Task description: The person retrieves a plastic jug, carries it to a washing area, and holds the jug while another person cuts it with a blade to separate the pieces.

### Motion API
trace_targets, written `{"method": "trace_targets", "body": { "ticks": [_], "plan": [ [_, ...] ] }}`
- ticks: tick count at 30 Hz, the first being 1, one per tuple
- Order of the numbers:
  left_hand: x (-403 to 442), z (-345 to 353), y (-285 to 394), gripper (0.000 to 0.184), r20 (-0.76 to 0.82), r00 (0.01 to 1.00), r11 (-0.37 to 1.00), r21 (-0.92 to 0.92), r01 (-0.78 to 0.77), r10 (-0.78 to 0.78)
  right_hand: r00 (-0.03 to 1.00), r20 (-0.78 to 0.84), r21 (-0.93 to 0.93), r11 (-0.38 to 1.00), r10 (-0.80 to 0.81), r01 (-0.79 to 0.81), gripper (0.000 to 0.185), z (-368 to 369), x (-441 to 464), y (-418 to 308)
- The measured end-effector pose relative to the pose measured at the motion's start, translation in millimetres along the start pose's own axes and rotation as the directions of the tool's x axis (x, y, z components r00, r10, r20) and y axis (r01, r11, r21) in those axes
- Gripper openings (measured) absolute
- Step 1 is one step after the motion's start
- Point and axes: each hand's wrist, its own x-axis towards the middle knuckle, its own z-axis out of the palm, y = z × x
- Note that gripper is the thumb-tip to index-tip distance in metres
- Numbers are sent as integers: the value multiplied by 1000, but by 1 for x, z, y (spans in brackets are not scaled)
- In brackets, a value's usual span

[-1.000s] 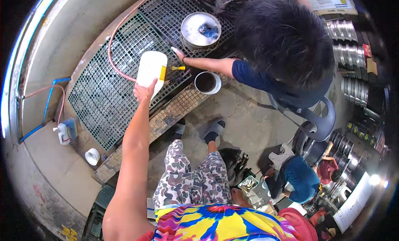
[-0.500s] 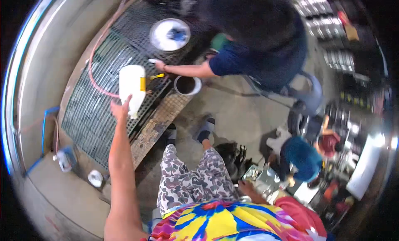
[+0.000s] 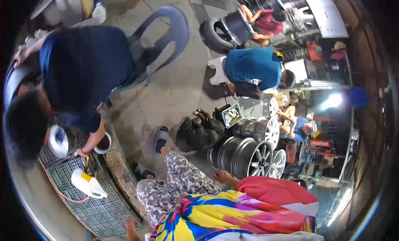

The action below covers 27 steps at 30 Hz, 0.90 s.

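My left hand (image 3: 132, 225) is low in the view, beside the near end of the green floor grate (image 3: 106, 218). It holds nothing that I can see, and its fingers look loosely apart. A white plastic jug (image 3: 79, 180) with a yellow label lies on the grate, clear of that hand. My right hand (image 3: 223, 177) hangs beside my thigh, left of the metal wheel rims (image 3: 237, 158), with small, loosely spread fingers and nothing visible in them. A person in dark blue bends over the grate, one hand (image 3: 80, 153) near the jug and a white basin (image 3: 59, 141).
A bucket (image 3: 102, 143) stands by the tiled ledge (image 3: 118, 164). A black dog (image 3: 199, 131) lies on the floor near my foot. Several people sit farther off among tyres (image 3: 216, 35) and rims. A grey plastic chair (image 3: 170, 29) stands behind the bending person.
My left hand has left the jug and drawn back toward me; the jug now lies on the grate. My view has swung right, showing more of the rims and the other people.
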Motion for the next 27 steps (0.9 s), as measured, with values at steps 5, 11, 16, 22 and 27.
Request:
{"method": "trace_targets", "body": {
  "ticks": [5, 11, 16, 22, 27],
  "plan": [
    [-1, -2, 169, 27, -62, 893, 758, 557, -339, 445, 999, -38, 230, 973, 26, -17, 36, -43, -32, 0],
    [-129, 249, 422, 13, 166, 744, 759, -229, -609, 647, 999, 7, 418, 907, -51, 43, 40, -95, 30, 29],
    [-257, 427, 516, 19, 514, 425, 375, 203, -904, 745, 983, -72, 607, 790, 166, -89, 42, -184, 59, 42],
    [-387, 556, 627, 21, 681, 224, 47, 269, -962, 697, 942, -155, 694, 711, 299, -112, 33, -217, 102, 65],
    [-410, 646, 752, 17, 743, 72, -123, 204, -971, 665, 924, -86, 839, 528, 372, -135, 30, -256, 138, 68]
  ]
}}
